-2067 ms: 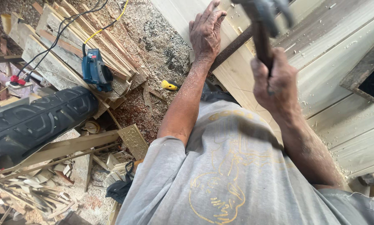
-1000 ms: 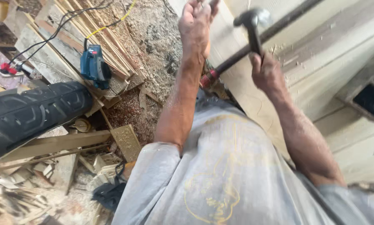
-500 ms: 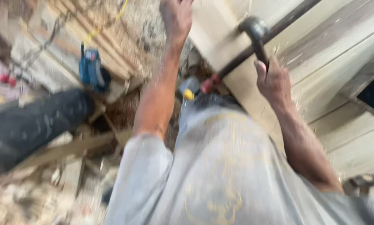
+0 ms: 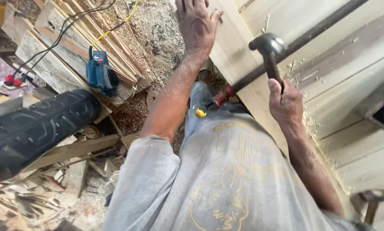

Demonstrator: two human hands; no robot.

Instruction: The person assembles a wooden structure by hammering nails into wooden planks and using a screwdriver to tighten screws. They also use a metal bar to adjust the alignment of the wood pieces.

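Observation:
My left hand (image 4: pixel 196 25) lies flat, fingers spread, on the edge of a pale wooden board (image 4: pixel 243 64) that slants across the top of the view. My right hand (image 4: pixel 286 102) is shut around the dark handle of a steel-headed hammer (image 4: pixel 267 42), whose head hangs just above the board. Under the hammer a long dark metal bar (image 4: pixel 303 40) with a red end (image 4: pixel 222 96) runs diagonally over the board. Sawdust clings to the wood beside my right wrist.
A blue electric planer (image 4: pixel 100 75) rests on stacked wooden slats (image 4: pixel 59 47) at the left, with cables trailing from it. A black ribbed cylinder (image 4: pixel 38 124) lies below that, among offcuts and sawdust. A second hammer (image 4: pixel 373 199) sits at the lower right on pale planks.
The hammer, raised high at first, has come down and its head is now close to the board. My left hand has stayed pressed on the board's edge.

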